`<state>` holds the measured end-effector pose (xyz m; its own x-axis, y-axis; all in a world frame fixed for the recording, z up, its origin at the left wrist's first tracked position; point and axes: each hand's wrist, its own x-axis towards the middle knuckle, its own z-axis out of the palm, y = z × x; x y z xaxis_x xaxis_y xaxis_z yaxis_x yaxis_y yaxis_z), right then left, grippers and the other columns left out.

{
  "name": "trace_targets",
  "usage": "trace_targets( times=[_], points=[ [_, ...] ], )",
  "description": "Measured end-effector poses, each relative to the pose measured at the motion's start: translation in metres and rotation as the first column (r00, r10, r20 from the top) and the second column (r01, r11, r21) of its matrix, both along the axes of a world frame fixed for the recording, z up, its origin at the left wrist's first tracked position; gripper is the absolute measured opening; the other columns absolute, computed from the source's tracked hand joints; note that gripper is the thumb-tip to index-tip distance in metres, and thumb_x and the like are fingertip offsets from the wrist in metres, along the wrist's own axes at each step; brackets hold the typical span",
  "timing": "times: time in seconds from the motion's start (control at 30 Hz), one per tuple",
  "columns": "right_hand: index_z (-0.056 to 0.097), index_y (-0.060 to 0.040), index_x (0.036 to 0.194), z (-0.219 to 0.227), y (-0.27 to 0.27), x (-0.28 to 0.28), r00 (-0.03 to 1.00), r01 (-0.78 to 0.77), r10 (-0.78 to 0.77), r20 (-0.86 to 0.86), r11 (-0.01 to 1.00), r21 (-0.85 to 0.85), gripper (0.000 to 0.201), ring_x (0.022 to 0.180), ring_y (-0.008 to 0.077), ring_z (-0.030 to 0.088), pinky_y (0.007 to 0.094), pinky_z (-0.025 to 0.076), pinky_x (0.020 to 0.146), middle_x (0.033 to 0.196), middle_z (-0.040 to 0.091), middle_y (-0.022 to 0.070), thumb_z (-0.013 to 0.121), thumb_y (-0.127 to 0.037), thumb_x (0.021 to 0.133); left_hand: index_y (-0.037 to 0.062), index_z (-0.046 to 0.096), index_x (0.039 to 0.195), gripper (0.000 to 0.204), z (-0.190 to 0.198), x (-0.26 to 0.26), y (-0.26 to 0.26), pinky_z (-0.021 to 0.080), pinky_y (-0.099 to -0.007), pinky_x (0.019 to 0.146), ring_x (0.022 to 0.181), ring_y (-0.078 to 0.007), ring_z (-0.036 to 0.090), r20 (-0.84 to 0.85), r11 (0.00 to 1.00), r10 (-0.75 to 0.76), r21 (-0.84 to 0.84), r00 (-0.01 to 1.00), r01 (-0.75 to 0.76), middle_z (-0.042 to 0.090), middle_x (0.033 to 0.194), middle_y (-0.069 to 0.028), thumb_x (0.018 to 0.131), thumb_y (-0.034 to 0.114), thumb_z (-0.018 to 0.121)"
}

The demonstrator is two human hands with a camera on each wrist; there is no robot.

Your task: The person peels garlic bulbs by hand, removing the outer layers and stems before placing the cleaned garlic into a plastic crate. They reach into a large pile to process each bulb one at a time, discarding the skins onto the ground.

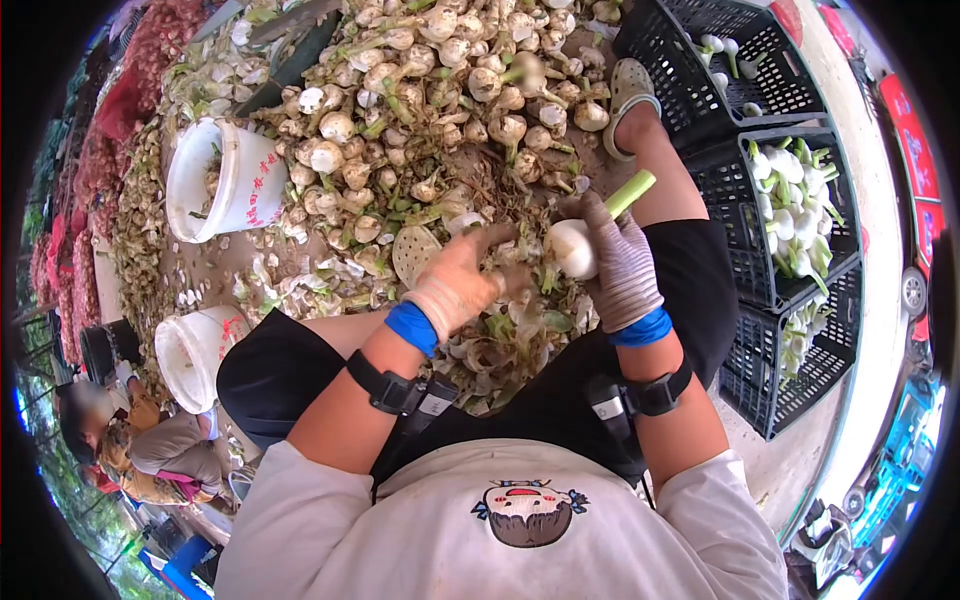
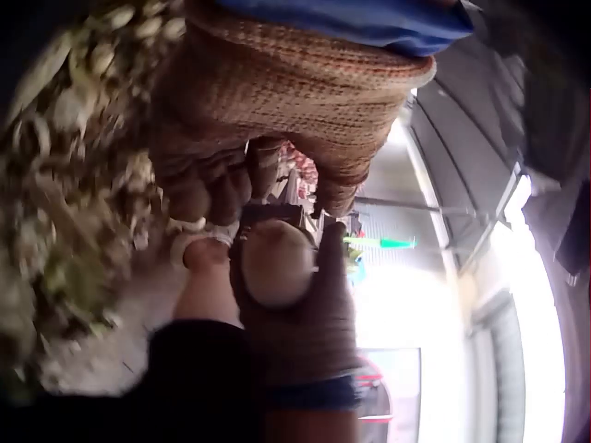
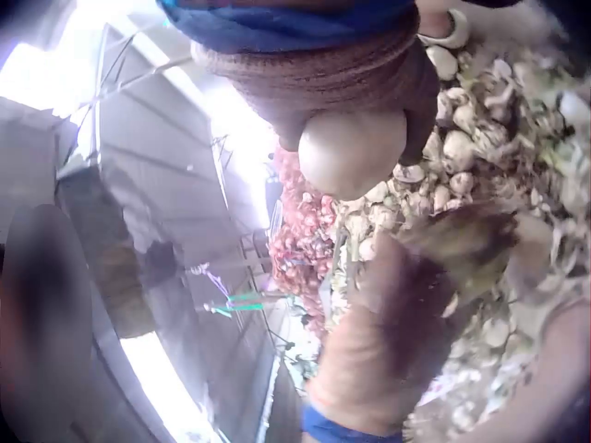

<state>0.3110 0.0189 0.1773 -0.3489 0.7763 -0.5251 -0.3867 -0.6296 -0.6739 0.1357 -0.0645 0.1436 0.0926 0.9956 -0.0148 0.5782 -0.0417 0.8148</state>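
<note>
A white bulb point(image 1: 572, 249) with a thick green stem point(image 1: 630, 195) is gripped by the gloved right hand point(image 1: 622, 262). The gloved left hand point(image 1: 455, 285) is just left of it, apart from the bulb, fingers spread and blurred. In the left wrist view the left hand point(image 2: 286, 101) has its thumb apart from its bent fingers, and beyond it the right hand point(image 2: 305, 337) holds the bulb point(image 2: 277, 263). The right wrist view has the bulb point(image 3: 351, 152) under the right hand point(image 3: 323, 74), with blurred brownish leafy peel point(image 3: 471, 245) beside the left hand point(image 3: 383, 337).
A large heap of bulbs point(image 1: 440, 90) spreads in front. White buckets point(image 1: 250, 180) stand at the left, and black crates point(image 1: 715, 190) at the right, some holding white bulbs point(image 1: 795, 215). Loose peel point(image 1: 505, 350) lies between the legs. Another person point(image 1: 150, 445) sits at lower left.
</note>
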Motion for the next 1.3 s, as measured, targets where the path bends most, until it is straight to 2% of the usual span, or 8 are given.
trace_targets(
  times=[0.33,0.43,0.57,0.73,0.83,1.03,1.2,1.3],
  points=[
    [0.058,0.0007,0.094,0.006,-0.001,-0.005,0.872,-0.059,-0.107,0.478,0.946,0.319,0.022,0.072,0.0093,0.055,0.0238,0.046,0.066,0.081,0.061,0.0053,0.067,-0.016,0.082,0.0014,0.057,0.101,0.030,0.041,0.025,0.036,0.047,-0.0255,0.070,0.082,-0.0135,0.057,0.709,0.719,0.618,-0.685,0.340,0.122,0.062,0.092,-0.0060,0.075,0.009,0.070],
    [0.059,0.0004,0.094,-0.003,-0.003,-0.007,0.828,-0.120,-0.188,0.529,0.861,0.494,0.021,0.072,0.0095,0.055,0.0235,0.047,0.066,0.081,0.061,0.0049,0.067,-0.015,0.081,0.0007,0.056,0.099,0.023,0.055,0.036,0.037,0.048,-0.0257,0.069,0.078,-0.0135,0.058,0.475,0.900,0.333,-0.419,0.815,-0.123,0.062,0.090,-0.0069,0.078,0.002,0.064],
    [0.059,-0.0007,0.094,0.017,0.006,-0.003,0.976,0.064,-0.097,0.195,0.983,0.170,0.021,0.071,0.0160,0.059,0.0269,0.050,0.064,0.084,0.060,0.0079,0.060,-0.019,0.084,0.0012,0.057,0.097,0.019,0.043,0.034,0.035,0.047,-0.0235,0.065,0.071,-0.0115,0.057,0.680,0.808,0.566,-0.571,0.466,-0.146,0.062,0.083,-0.0045,0.078,0.001,0.062],
    [0.052,-0.0089,0.098,0.009,0.042,0.024,0.957,0.037,-0.144,-0.252,0.921,-0.387,0.021,0.083,0.0316,0.061,0.0489,0.051,0.078,0.093,0.060,0.0138,0.045,-0.026,0.088,0.0027,0.063,0.094,0.018,0.008,0.012,0.036,0.048,-0.0279,0.070,0.077,-0.0161,0.061,0.573,0.757,0.481,-0.653,0.663,0.015,0.064,0.086,-0.0073,0.078,0.012,0.064],
    [0.049,-0.0142,0.105,0.033,0.090,0.040,0.954,0.126,-0.163,-0.250,0.980,-0.157,0.025,0.105,0.0326,0.053,0.0557,0.046,0.081,0.111,0.053,0.0165,0.046,-0.033,0.088,0.0060,0.058,0.113,0.050,-0.021,0.008,0.059,0.043,-0.0354,0.090,0.105,-0.0335,0.053,0.060,0.573,-0.452,-0.745,0.890,0.341,0.059,0.111,-0.0173,0.072,0.032,0.067],
    [0.051,0.0009,0.110,0.027,0.120,0.046,0.904,0.174,-0.210,-0.372,0.976,-0.130,0.047,0.097,0.0288,0.057,0.0368,0.049,0.079,0.105,0.057,0.0169,0.049,-0.041,0.088,0.0054,0.043,0.128,0.053,-0.082,0.035,0.144,0.041,-0.0391,0.092,0.109,-0.0324,0.050,-0.628,0.994,-0.098,-0.098,0.772,0.047,0.050,0.120,-0.0168,0.078,0.018,0.056],
    [0.053,0.0038,0.109,0.019,0.120,0.027,0.994,-0.107,0.109,-0.031,0.991,0.078,0.046,0.084,0.0235,0.059,0.0297,0.050,0.074,0.097,0.060,0.0150,0.048,-0.038,0.091,0.0116,0.062,0.107,0.026,-0.123,0.046,0.206,0.049,-0.0401,0.082,0.107,-0.0293,0.053,-0.711,0.904,-0.349,-0.428,0.611,0.018,0.057,0.118,-0.0089,0.082,0.016,0.057],
    [0.049,0.0015,0.118,0.019,0.113,0.019,0.793,-0.442,0.216,0.570,0.848,0.293,0.043,0.088,0.0161,0.058,0.0280,0.049,0.076,0.102,0.057,0.0105,0.059,-0.026,0.086,0.0042,0.065,0.096,0.023,-0.151,0.020,0.191,0.048,-0.0364,0.072,0.080,-0.0291,0.062,0.149,0.840,0.350,-0.487,0.925,-0.239,0.067,0.088,-0.0108,0.078,0.019,0.062]
  ],
)
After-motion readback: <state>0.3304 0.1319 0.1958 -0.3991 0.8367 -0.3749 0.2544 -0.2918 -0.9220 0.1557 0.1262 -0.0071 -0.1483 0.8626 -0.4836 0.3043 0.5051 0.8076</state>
